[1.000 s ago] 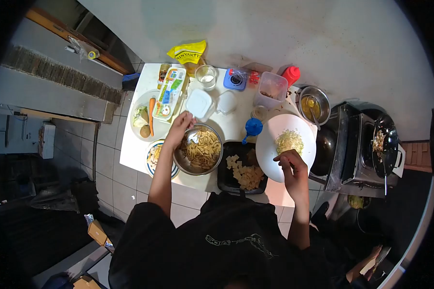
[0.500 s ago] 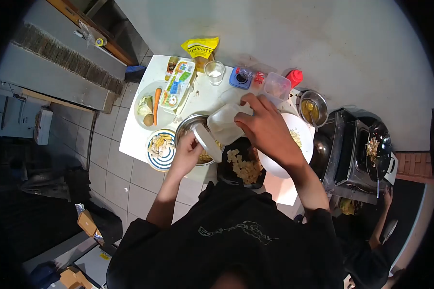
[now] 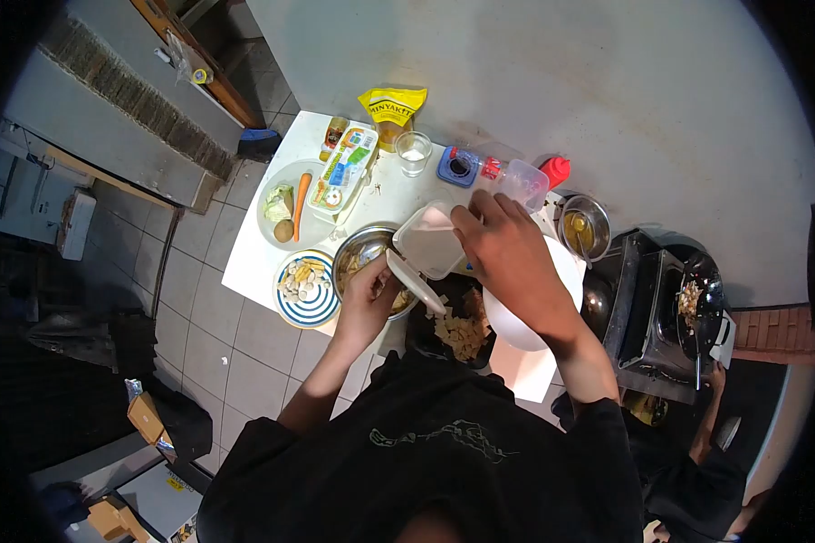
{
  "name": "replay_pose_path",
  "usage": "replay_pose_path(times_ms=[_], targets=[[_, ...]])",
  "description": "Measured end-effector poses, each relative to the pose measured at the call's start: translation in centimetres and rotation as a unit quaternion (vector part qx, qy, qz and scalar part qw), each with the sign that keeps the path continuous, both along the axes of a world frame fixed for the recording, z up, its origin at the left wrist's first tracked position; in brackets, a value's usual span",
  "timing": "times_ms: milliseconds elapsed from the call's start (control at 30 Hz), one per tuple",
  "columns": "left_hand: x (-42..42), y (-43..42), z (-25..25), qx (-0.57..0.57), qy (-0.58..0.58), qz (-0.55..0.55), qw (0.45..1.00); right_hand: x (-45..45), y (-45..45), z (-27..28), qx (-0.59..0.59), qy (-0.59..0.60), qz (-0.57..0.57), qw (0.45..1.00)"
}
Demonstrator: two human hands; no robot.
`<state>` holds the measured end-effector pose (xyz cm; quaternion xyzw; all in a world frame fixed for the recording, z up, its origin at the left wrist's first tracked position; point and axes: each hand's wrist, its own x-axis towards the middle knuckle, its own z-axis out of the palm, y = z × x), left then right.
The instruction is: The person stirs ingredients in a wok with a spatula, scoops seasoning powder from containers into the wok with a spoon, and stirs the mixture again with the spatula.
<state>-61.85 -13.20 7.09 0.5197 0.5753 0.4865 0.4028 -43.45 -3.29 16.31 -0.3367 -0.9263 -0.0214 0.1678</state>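
Observation:
My left hand (image 3: 369,297) is closed on the edge of a flat white piece (image 3: 417,284), which looks like a lid, held tilted over the steel bowl (image 3: 342,258). In my right hand (image 3: 509,253) is a translucent plastic container (image 3: 428,242), gripped by its rim, with its mouth tipped toward me. Pale food pieces partly show in the steel bowl. Just below the white piece, a black tray (image 3: 423,337) holds pale tofu-like cubes (image 3: 462,333). A white bowl (image 3: 523,333) sits under my right forearm, its contents hidden.
On the left are a striped plate (image 3: 310,317), a plate with a carrot (image 3: 302,208), and an egg carton (image 3: 342,176). Behind stand a glass (image 3: 413,156) and an oil pouch (image 3: 394,109). To the right, another person's hand (image 3: 717,378) is near a wok (image 3: 711,299).
The container has tipped so that more of its inside shows. The white piece has shifted slightly right, over the tray's edge. The whole view has turned a little.

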Motion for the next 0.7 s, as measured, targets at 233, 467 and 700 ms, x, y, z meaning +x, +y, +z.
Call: replay_pose_path(times_ms=[233,467,700], targets=[[0.9,0.4,-1.1,0.016,0.015,-0.004,1.0,1.6,-0.9,-1.0,-0.077,0.127,-0.022,0.989],[2.2,0.6,-0.3,0.072,0.002,-0.027,0.997,2.2,-2.9,-2.1,-0.065,0.128,-0.04,0.989],[2.8,-0.3,0.6,0.073,0.005,-0.036,0.997,2.5,-3.3,-2.0,-0.059,0.173,-0.024,0.983]])
